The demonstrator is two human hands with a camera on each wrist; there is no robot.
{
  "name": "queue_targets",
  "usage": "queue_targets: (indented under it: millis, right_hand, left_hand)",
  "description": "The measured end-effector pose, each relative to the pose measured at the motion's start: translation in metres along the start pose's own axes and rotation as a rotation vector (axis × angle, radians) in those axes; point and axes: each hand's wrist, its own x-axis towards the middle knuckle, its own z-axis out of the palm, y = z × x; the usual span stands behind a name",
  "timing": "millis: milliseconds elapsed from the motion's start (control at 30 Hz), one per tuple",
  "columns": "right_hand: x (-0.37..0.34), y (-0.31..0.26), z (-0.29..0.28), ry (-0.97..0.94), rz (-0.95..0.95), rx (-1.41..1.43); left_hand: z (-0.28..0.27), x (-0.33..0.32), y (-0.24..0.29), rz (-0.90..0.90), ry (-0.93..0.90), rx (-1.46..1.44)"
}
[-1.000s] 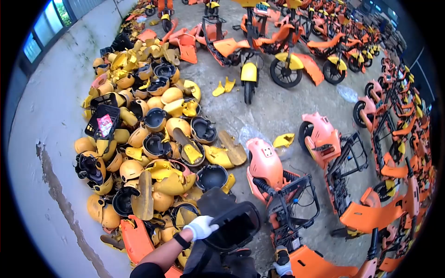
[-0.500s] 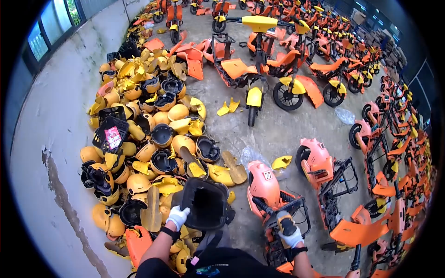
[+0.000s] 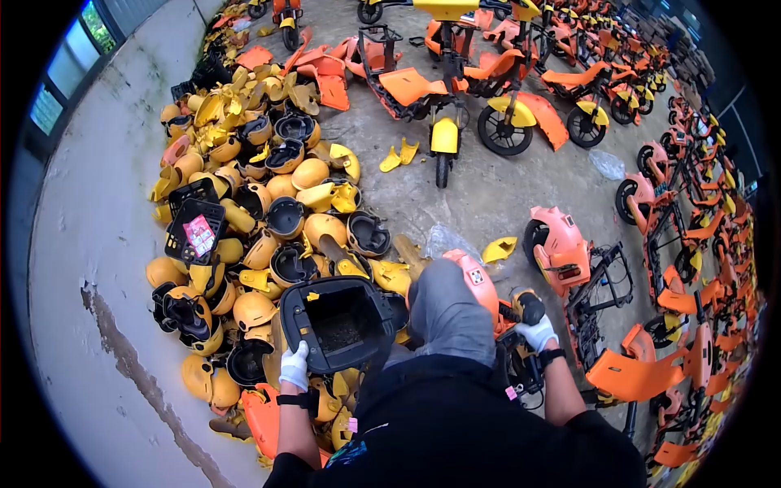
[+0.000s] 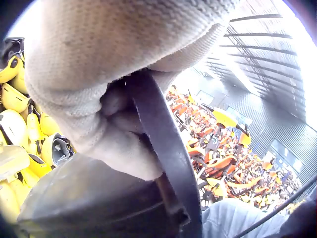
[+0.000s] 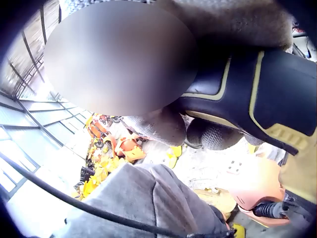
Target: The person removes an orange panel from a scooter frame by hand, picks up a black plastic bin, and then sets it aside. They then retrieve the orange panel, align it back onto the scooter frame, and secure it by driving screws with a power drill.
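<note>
A black open bin [image 3: 319,362] hangs over the helmet pile, its mouth facing up, with dark bits inside. The white-gloved left hand [image 3: 294,366] grips its near left rim; in the left wrist view the gloved fingers [image 4: 119,144] curl round the dark rim [image 4: 163,134]. To the right of the raised knee, the gloved right hand [image 3: 538,333] holds a black and tan power tool [image 3: 529,306]. The right wrist view shows the fingers [image 5: 215,135] wrapped round the tool's black body [image 5: 282,94].
Yellow helmets [image 3: 286,216] and a black crate [image 3: 195,221] lie heaped along the wall [image 3: 89,203]. A pink-orange scooter body [image 3: 474,281] stands by the knee, another scooter [image 3: 561,244] to its right. Rows of scooters fill the back and right.
The bin has moved left, its mouth now facing up. The right hand has moved right and up with the tool. A knee has come up between the hands, and the torso leans forward.
</note>
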Motion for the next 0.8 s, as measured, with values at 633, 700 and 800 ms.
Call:
queue_targets:
  millis: [633, 700, 800]
  right_hand:
    - [0.395, 0.008, 0.018, -0.394, -0.021, -0.245]
    - [0.424, -0.013, 0.007, -0.446, 0.612, -0.276]
    - [0.454, -0.055, -0.015, -0.409, 0.469, -0.257]
  left_hand:
    - [0.172, 0.106, 0.146, 0.045, 0.242, -0.085]
    - [0.202, 0.131, 0.194, -0.059, 0.198, 0.094]
    - [0.242, 0.166, 0.258, -0.084, 0.133, 0.085]
